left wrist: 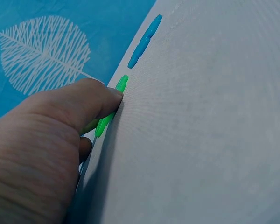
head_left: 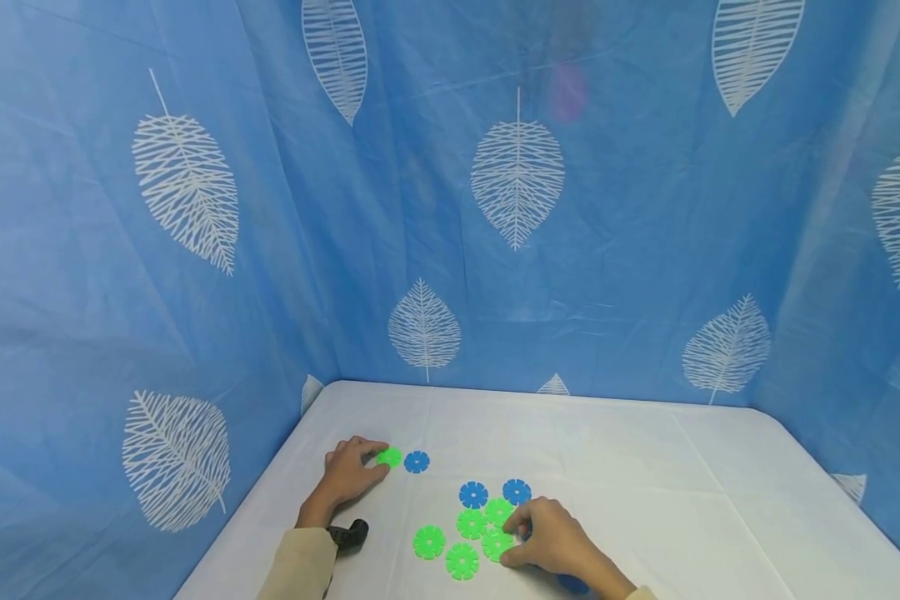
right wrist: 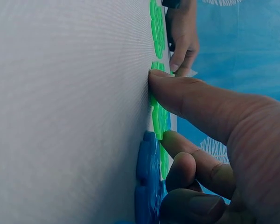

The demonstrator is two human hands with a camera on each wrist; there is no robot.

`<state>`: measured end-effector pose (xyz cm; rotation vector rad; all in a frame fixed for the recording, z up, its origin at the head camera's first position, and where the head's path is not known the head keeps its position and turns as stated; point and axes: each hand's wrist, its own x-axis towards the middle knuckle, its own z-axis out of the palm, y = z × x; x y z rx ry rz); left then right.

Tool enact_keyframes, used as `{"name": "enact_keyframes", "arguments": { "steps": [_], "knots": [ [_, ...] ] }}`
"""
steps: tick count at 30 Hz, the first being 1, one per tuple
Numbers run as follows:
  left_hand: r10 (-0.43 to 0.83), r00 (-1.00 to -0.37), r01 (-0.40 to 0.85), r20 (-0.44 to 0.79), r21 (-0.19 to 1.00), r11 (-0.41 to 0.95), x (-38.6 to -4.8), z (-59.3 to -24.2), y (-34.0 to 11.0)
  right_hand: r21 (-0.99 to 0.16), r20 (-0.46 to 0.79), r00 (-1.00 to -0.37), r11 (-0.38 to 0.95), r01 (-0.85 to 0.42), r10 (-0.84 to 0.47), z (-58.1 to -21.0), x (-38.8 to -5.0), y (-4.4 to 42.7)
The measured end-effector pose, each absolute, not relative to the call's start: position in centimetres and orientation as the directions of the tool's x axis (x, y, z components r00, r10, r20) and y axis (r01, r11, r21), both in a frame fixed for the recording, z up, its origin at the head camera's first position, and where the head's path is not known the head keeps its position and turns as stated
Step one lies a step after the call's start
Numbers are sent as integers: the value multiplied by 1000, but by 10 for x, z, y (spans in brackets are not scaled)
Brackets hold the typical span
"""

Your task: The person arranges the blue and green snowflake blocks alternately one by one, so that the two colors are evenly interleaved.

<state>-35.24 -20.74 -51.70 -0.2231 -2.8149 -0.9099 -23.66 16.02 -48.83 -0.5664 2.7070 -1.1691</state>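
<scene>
On the white table, my left hand (head_left: 348,471) holds a green snowflake disc (head_left: 390,457) by its edges between thumb and index finger. The disc lies flat, and a blue snowflake disc (head_left: 417,462) is just to its right. My right hand (head_left: 551,537) has its thumb and index finger on opposite edges of another green snowflake disc (head_left: 497,546), at the right side of a group of discs. In the right wrist view, a blue disc (right wrist: 147,177) lies beside that hand's curled fingers. Part of another blue disc (head_left: 573,583) shows under the right wrist.
More green discs (head_left: 429,542) lie left of the right hand, all flat on the white tablecloth (head_left: 615,450). Two blue discs (head_left: 473,495) sit behind them. Blue curtains (head_left: 607,250) with white leaf prints rise at the table's back and sides. A black band (head_left: 348,535) is on the left wrist.
</scene>
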Motion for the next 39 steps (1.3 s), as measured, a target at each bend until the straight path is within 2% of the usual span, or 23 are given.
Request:
{"name": "enact_keyframes", "arguments": {
  "steps": [7, 14, 33, 39],
  "knots": [
    [85, -974, 190, 209, 560, 806, -352, -516, -207, -719, 23, -919, 632, -289, -394, -488, -236, 160],
    [93, -976, 193, 200, 570, 798, -350, -516, -207, -650, 64, -917, 681, -337, -393, -488, -235, 159],
    [99, -973, 203, 209, 566, 799, -357, -516, -207, -471, 217, -842, 702, -534, -494, -491, -242, 160],
    [98, -974, 200, 205, 561, 803, -359, -519, -208, -456, 247, -818, 683, -571, -519, -490, -243, 160]
  ]
}}
